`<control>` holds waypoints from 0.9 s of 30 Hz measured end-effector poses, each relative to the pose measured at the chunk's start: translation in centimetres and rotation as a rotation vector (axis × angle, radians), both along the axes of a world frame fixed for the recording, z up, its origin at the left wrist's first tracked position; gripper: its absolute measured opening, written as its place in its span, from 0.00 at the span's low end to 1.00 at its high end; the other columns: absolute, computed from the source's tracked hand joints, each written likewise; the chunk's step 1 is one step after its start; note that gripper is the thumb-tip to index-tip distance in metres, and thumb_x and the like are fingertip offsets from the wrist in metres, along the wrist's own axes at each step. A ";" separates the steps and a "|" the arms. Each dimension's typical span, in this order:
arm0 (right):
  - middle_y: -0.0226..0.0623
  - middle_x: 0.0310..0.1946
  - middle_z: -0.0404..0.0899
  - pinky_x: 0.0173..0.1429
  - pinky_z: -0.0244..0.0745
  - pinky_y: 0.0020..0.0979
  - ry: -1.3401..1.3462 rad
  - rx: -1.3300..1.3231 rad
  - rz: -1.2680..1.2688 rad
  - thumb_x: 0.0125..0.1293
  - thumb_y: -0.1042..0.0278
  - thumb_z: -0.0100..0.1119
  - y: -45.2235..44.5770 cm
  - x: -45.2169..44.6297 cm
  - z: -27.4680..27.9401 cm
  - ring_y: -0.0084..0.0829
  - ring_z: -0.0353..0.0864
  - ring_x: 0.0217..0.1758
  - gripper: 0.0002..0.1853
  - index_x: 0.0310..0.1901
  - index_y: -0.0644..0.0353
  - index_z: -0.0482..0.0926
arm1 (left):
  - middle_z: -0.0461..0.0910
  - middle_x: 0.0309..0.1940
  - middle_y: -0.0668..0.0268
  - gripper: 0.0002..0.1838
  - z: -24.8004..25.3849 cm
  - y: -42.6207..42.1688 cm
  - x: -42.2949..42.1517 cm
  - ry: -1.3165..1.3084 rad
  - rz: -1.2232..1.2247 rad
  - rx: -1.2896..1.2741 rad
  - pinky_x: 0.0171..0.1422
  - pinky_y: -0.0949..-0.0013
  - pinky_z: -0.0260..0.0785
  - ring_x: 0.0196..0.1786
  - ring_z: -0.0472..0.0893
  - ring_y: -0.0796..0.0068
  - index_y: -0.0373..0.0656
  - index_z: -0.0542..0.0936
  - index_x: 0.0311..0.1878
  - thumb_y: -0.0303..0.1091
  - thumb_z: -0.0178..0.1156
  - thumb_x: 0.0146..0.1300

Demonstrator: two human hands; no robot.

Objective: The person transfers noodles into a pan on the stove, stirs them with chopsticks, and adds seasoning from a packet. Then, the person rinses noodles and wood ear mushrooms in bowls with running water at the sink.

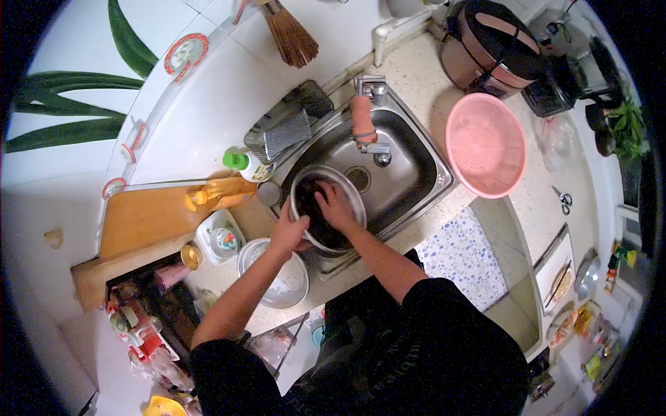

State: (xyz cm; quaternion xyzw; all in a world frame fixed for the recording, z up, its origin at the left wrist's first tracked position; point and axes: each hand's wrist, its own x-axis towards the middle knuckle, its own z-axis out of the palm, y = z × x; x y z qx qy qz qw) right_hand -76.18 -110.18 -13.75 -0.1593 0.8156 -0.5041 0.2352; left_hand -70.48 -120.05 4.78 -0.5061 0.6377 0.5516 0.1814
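A round metal pot [357, 201] with a dark inside is tilted over the near left part of the steel sink [416, 156]. My left hand [288, 231] grips its left rim, thumb over the edge. My right hand [336, 208] reaches into the pot, fingers spread against the dark inside; whether that is dark contents or the pot's lining I cannot tell. Above the basin stands the faucet [374, 90], with a reddish sleeve around its spout. The sink drain [358, 179] shows beside the pot's rim.
A pink basket [485, 145] stands right of the sink, a rice cooker [479, 62] behind it. Scissors [565, 201] lie on the right counter. At the left are a green-capped bottle [257, 168], a wire rack [284, 132], a round lid [284, 284] and a white container [220, 238].
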 end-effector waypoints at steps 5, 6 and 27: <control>0.53 0.68 0.66 0.71 0.62 0.55 0.121 0.333 0.397 0.70 0.39 0.48 3.5 -3.4 3.6 0.59 0.69 0.66 0.30 0.69 0.40 0.67 | 0.78 0.46 0.60 0.30 -9.3 0.4 6.2 0.113 0.358 0.524 0.41 0.49 0.83 0.40 0.84 0.57 0.54 0.65 0.63 0.26 0.53 0.55; 0.52 0.68 0.65 0.71 0.61 0.55 0.190 0.360 0.444 0.70 0.39 0.48 4.3 -3.9 3.9 0.59 0.68 0.67 0.30 0.70 0.40 0.66 | 0.78 0.46 0.61 0.28 -10.8 1.1 7.0 0.137 0.414 0.551 0.44 0.48 0.82 0.43 0.84 0.57 0.53 0.65 0.61 0.25 0.51 0.55; 0.59 0.36 0.82 0.45 0.77 0.51 0.212 0.320 0.391 0.62 0.69 0.55 7.1 -28.3 4.7 0.58 0.83 0.38 0.41 0.76 0.46 0.49 | 0.74 0.43 0.61 0.31 -23.2 9.4 1.8 0.154 0.767 0.507 0.46 0.49 0.83 0.39 0.81 0.61 0.48 0.62 0.67 0.21 0.49 0.57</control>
